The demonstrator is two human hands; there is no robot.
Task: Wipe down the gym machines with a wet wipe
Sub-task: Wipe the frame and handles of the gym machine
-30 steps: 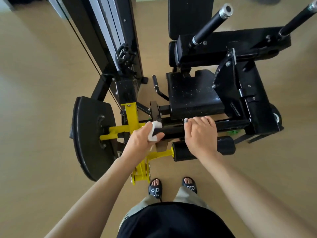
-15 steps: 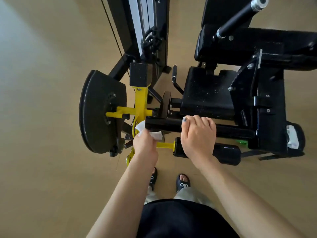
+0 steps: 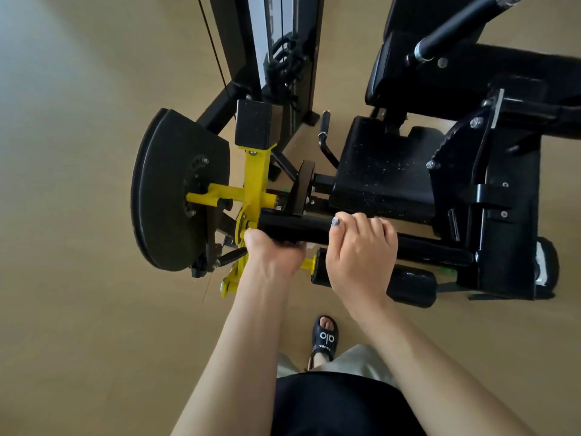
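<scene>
A person's right hand (image 3: 361, 256) grasps the black padded roller bar (image 3: 295, 229) of a black-and-yellow gym machine; the left hand (image 3: 273, 256) curls beneath that bar, a white wet wipe (image 3: 309, 246) barely visible, mostly hidden underneath.

— From where does the camera look?
— From the person's head, facing forward and steeply down. It is the only view, so no other view shares the scene.
— How near is it?
— At arm's reach of the leg machine (image 3: 393, 184). Both forearms enter from the bottom edge, and the wide lens bends the floor (image 3: 78, 278) at the sides.
</scene>
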